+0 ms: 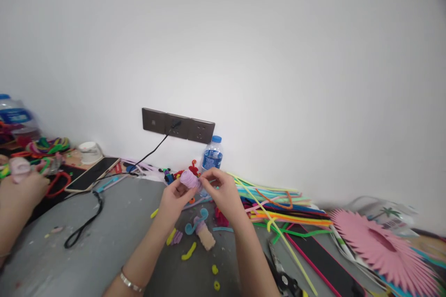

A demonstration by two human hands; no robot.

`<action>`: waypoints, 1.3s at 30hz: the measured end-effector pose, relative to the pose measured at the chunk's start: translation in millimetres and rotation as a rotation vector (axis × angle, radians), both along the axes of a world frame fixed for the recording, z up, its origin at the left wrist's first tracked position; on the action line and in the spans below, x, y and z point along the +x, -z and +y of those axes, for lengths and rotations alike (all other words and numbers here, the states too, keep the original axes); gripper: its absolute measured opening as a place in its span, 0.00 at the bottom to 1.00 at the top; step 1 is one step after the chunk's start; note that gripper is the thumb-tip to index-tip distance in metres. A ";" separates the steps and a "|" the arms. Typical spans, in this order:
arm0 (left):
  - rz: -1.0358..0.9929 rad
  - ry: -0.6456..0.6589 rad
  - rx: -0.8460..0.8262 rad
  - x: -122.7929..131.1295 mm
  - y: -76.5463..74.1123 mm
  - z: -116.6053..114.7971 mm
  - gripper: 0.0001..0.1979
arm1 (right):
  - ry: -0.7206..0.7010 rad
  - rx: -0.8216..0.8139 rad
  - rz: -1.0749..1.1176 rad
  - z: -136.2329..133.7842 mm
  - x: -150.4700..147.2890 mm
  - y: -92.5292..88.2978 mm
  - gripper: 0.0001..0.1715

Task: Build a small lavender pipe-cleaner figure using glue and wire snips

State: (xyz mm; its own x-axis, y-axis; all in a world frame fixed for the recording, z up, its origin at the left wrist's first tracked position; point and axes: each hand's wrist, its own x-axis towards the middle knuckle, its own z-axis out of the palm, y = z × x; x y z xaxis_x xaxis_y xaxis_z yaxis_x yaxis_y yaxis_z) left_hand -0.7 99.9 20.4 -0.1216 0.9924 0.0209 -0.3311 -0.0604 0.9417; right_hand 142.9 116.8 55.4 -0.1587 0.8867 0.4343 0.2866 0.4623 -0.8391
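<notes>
My left hand [174, 200] is closed round a lilac coil [189, 178] that looks wound from pipe cleaner. Thumb and fingers of my right hand [220, 191] pinch at the coil's right side; the exact bit between the fingertips is too small to make out. On the table below lies a small beige and lilac piece [206, 236] with a light blue curl [197, 222] on it. Beside it are a small lilac coil [177, 237] and a bent yellow piece [189, 251]. Two little yellow bits [216, 285] rest nearer to me.
Behind my hands a water bottle [212, 155] stands against the wall. To the right are bundled pipe cleaners [289, 216], pliers [282, 274] and a pink pleated disc [386, 246]. On the left lie a phone [93, 174] and a black cable [83, 227]; another person's hand [24, 190] holds a pale coil.
</notes>
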 end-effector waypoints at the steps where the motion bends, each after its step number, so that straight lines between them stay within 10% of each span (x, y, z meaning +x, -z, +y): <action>1: -0.013 -0.002 -0.005 0.2 -0.5 -0.2 0.24 | -0.002 0.002 -0.009 -0.6 -0.6 -0.7 0.07; 39: -0.027 0.000 -0.005 -1.3 6.7 4.5 0.18 | -0.103 -0.104 0.005 1.3 8.4 -1.2 0.04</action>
